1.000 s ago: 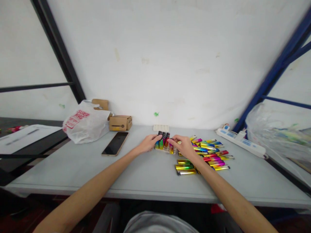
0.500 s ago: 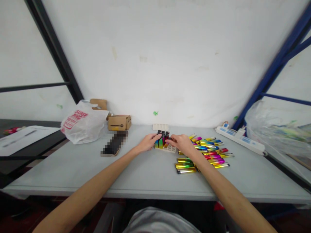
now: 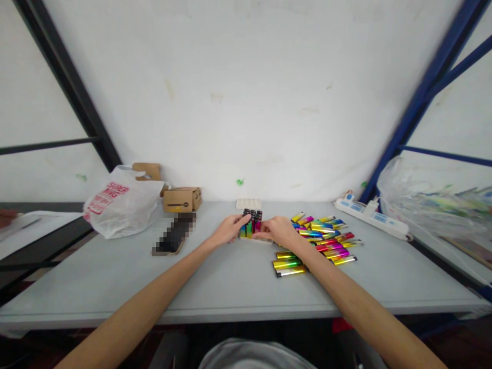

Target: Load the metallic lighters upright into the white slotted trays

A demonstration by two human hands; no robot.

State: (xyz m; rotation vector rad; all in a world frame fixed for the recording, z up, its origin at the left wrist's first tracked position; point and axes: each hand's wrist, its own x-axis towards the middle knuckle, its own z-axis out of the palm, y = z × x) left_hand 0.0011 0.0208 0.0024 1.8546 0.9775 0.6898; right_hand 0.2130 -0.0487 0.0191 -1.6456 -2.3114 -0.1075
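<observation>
Several shiny lighters [image 3: 249, 225] with black tops stand upright in rows in a pale compartment tray [image 3: 265, 241] near the middle of the table. My left hand [image 3: 230, 228] is closed against the left side of this group, its thumb across the lighters. At the right side my right hand [image 3: 277, 230] has its fingers drawn together low against a pink-red lighter [image 3: 258, 223]; its fingertips are partly hidden. Under and beside my right forearm lies a loose pile of metallic lighters [image 3: 326, 238] in gold, blue, red, pink and green.
A second pale tray [image 3: 248, 204] lies by the wall. Leftward are a small cardboard box [image 3: 181, 200], a blurred-out dark phone-like object [image 3: 175, 234] and a white plastic bag [image 3: 119, 202]. A power strip [image 3: 371, 218] lies at right. Another person's hand [image 3: 6, 218] shows at far left.
My right hand has lowered at the tray, and the reddish lighter at its fingertips now stands more upright beside the others. My left hand stays at the group. The whole view has shifted slightly.
</observation>
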